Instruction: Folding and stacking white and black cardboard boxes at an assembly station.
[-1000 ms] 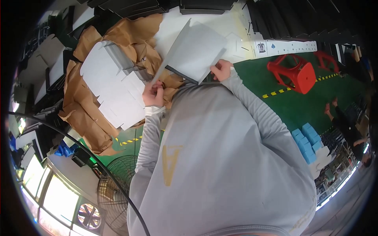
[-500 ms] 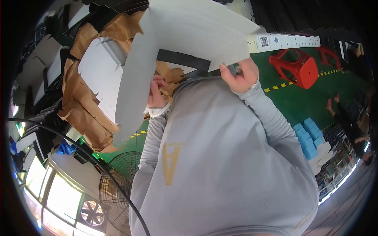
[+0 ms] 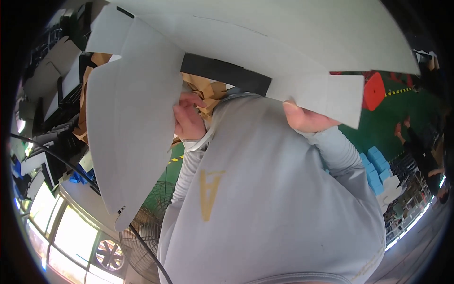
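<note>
A large cardboard box (image 3: 137, 104), white on its inner faces, spreads across the upper part of the view with its flaps hanging outward. A black strip of card (image 3: 227, 73) crosses between its side panels. My left hand (image 3: 190, 119) is closed with curled fingers at the inner edge of the long left panel. On the other side, my right hand (image 3: 306, 118) grips the lower edge of the short right flap (image 3: 343, 97), thumb on the white face and fingers behind it. Crumpled brown paper (image 3: 205, 90) shows behind my left hand.
A red plastic stool (image 3: 373, 92) stands at the right on the green floor, partly covered by the box. Blue blocks (image 3: 376, 168) are stacked farther down. A black cable (image 3: 61, 158) and a wire-caged fan (image 3: 142, 236) are at the left. A person (image 3: 421, 146) is at the far right.
The box has come closer and opened wider, its side flaps now spread outward. It now covers most of the white sheets and brown paper at left. My right hand has moved slightly right and down.
</note>
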Demonstrator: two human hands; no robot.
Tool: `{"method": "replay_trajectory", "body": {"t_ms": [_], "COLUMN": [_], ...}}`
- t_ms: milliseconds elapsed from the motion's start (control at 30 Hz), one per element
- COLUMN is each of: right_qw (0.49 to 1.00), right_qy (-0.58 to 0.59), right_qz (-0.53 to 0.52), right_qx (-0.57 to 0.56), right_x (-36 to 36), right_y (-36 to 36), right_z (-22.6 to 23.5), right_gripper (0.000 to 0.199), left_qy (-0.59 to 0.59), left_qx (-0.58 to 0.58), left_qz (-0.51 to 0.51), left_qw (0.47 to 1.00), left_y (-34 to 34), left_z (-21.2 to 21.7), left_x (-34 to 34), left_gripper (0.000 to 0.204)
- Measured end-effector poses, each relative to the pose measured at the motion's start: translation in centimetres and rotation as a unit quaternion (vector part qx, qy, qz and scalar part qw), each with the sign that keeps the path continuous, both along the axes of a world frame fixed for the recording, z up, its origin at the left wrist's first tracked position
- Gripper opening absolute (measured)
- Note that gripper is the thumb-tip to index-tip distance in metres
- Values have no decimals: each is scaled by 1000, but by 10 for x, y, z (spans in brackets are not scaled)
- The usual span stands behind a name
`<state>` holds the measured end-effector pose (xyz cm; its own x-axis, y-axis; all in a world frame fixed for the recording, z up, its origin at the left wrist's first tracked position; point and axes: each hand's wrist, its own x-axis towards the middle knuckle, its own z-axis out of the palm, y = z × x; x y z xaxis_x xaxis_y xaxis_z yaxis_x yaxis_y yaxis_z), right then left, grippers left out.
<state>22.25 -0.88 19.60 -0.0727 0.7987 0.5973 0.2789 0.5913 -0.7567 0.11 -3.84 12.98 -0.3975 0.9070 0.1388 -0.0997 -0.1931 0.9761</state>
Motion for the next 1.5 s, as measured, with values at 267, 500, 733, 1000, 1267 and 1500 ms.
{"method": "replay_trajectory", "body": {"t_ms": [267, 500, 733, 1000, 1267, 1500], "right_qw": [999, 999, 981, 936, 920, 914], "right_qy": [16, -29, -5, -205, -228, -120], "right_qz": [39, 21, 36, 14, -23, 21], "right_qx": [-16, 17, -190, -286, -320, -387], "right_x": [-3, -1, -20, -44, -46, -40], "right_y": [1, 0, 24, 62, 77, 73], "right_z": [5, 6, 14, -24, -39, -41], "right_gripper": [49, 50, 48, 28, 44, 40], "left_qy": [-1, -30, -65, -162, -188, 137], "left_qx": [-17, 8, -151, -295, -317, -179], "left_qz": [-11, -9, 132, -4, -85, -8], "left_qw": [1000, 999, 977, 942, 926, 974], "left_y": [0, 2, -19, -20, -5, -22], "left_z": [-5, -2, -25, 20, 54, 32], "left_x": [-4, -1, -15, -44, -62, -55], "left_gripper": [42, 32, 7, 29, 30, 17]}}
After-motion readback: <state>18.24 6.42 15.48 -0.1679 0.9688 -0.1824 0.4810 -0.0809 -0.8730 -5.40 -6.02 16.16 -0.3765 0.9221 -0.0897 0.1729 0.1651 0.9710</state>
